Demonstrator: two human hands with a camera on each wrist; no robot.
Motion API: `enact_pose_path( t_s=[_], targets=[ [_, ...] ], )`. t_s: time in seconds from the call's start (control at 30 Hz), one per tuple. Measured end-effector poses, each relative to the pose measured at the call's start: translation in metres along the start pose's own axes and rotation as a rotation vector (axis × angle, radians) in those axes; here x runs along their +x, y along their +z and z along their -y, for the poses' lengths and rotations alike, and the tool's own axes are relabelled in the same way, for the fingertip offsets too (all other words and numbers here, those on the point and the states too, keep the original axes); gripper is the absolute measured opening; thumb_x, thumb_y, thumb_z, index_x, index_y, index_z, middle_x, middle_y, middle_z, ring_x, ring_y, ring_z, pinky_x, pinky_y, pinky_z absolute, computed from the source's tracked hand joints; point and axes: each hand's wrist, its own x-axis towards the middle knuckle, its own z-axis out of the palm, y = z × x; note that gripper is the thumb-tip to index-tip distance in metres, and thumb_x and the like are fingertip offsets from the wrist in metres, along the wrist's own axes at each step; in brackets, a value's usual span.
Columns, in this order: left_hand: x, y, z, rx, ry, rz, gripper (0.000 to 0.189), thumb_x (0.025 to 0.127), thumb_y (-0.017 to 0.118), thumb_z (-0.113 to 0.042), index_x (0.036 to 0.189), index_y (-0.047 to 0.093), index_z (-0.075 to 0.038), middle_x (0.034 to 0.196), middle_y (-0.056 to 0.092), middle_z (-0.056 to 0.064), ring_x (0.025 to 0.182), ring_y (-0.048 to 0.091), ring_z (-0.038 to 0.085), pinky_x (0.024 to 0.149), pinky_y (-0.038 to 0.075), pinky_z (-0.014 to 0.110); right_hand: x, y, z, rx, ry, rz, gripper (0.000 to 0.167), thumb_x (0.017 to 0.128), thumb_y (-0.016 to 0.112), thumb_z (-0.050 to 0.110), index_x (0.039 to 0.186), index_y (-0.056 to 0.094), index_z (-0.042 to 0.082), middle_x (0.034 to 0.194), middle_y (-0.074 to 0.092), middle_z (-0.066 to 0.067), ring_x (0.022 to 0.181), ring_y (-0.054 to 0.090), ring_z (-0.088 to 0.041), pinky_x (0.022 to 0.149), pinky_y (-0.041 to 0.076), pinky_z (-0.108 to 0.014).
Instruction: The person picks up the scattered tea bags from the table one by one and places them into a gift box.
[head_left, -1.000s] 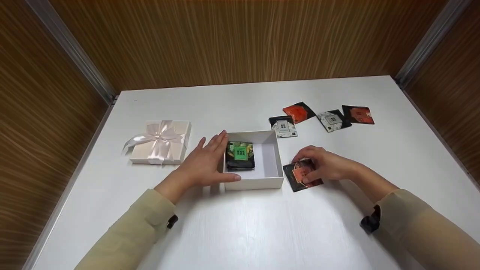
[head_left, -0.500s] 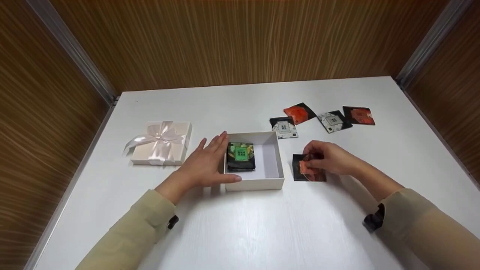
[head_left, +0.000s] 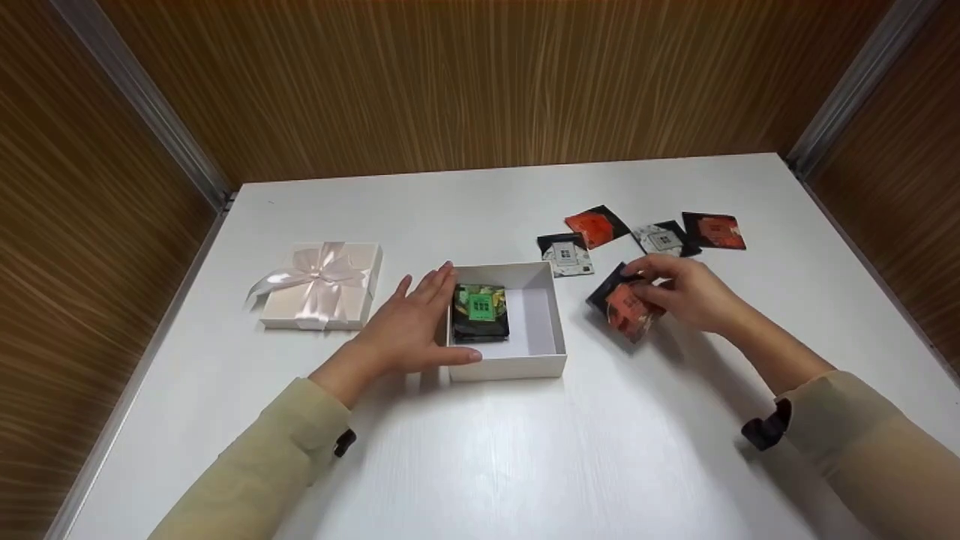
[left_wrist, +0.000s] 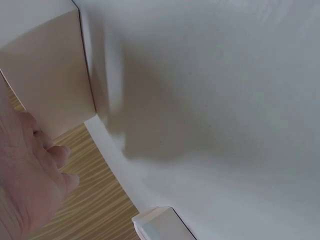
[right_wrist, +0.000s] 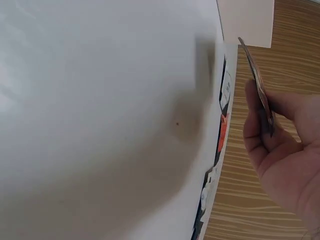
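My left hand [head_left: 405, 330] lies along the left wall of a white open box [head_left: 506, 367], its thumb stretched over the front rim. Within the box, black and green sachets [head_left: 481, 307] sit stacked at the left, leaving the right part bare. To the right of the box, my right hand [head_left: 694, 296] pinches a black and red sachet [head_left: 628, 307] by its edge, thumb on top. The right wrist view shows this sachet [right_wrist: 257, 80] edge-on, raised off the table. In the left wrist view, the left hand's fingers [left_wrist: 60, 155] are beside the box wall [left_wrist: 50, 65].
A cream lid [head_left: 285, 307] with a satin bow lies left of the box. Behind and right of the box are a white sachet [head_left: 568, 256], an orange one [head_left: 595, 227], another white one [head_left: 664, 238] and a red one [head_left: 715, 230]. Wood-grain panels [head_left: 480, 82] enclose the table.
My right hand has moved back and to the right, lifting and turning the red sachet away from the box. My left hand stays in place at the box.
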Motion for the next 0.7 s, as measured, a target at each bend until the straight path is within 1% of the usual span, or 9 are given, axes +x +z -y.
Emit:
enact_pose_path(
  t_s=[0.07,0.13,0.23,0.4,0.5,0.63,0.7],
  targets=[
    [0.000,0.001,0.000,0.003,0.001,-0.001,0.134,0.083,0.048,-0.095,0.170,-0.001,-0.006,0.178,-0.003,0.009,0.164,0.008,0.029,0.131,0.004,0.052,0.000,-0.003,0.002,0.006,-0.004,-0.035,0.021,0.104,0.068,0.005,0.123,0.077,0.004,0.119,0.072,-0.018,0.086,0.069,-0.013,0.068,0.057,-0.021],
    [0.000,0.001,0.001,0.005,0.002,-0.002,0.134,0.083,0.048,-0.095,0.170,-0.001,-0.006,0.178,-0.002,0.009,0.163,0.008,0.030,0.131,0.004,0.052,-0.001,-0.007,0.006,0.027,0.003,-0.060,0.021,0.104,0.068,0.006,0.122,0.079,0.002,0.123,0.071,-0.019,0.085,0.068,-0.008,0.068,0.057,-0.019],
    [0.000,0.002,0.001,0.010,0.001,0.001,0.134,0.083,0.046,-0.096,0.170,-0.002,-0.006,0.178,-0.003,0.009,0.164,0.008,0.030,0.131,0.003,0.052,-0.001,-0.011,0.012,0.043,-0.015,-0.102,0.021,0.103,0.070,0.009,0.121,0.080,0.003,0.119,0.073,-0.019,0.085,0.066,-0.004,0.067,0.055,-0.017],
    [-0.001,0.000,0.000,0.009,-0.004,0.004,0.134,0.082,0.046,-0.097,0.170,-0.001,-0.006,0.178,-0.003,0.009,0.163,0.006,0.028,0.131,0.003,0.051,-0.001,-0.014,0.024,0.032,-0.066,-0.150,0.024,0.100,0.076,0.014,0.123,0.081,0.007,0.117,0.075,-0.015,0.089,0.063,-0.005,0.068,0.052,-0.015],
    [-0.001,0.000,0.000,0.009,-0.003,0.004,0.135,0.082,0.047,-0.096,0.170,-0.001,-0.006,0.178,-0.003,0.009,0.163,0.005,0.027,0.131,0.003,0.051,0.001,-0.013,0.032,0.028,-0.094,-0.164,0.026,0.099,0.079,0.016,0.124,0.080,0.009,0.119,0.074,-0.012,0.088,0.062,-0.008,0.068,0.052,-0.015],
    [0.000,0.000,0.000,0.006,0.000,0.001,0.134,0.083,0.048,-0.096,0.170,-0.001,-0.006,0.178,-0.004,0.009,0.164,0.006,0.027,0.131,0.003,0.051,0.003,-0.011,0.044,0.056,-0.126,-0.171,0.029,0.097,0.081,0.014,0.125,0.079,0.007,0.122,0.073,-0.013,0.087,0.063,-0.009,0.069,0.053,-0.015],
    [0.000,-0.001,0.000,0.007,0.003,-0.002,0.134,0.083,0.049,-0.095,0.170,0.000,-0.007,0.178,-0.004,0.009,0.164,0.007,0.028,0.131,0.002,0.051,0.003,-0.010,0.051,0.072,-0.122,-0.165,0.033,0.097,0.081,0.014,0.129,0.078,0.007,0.124,0.073,-0.014,0.088,0.064,-0.008,0.070,0.054,-0.014]
  ],
)
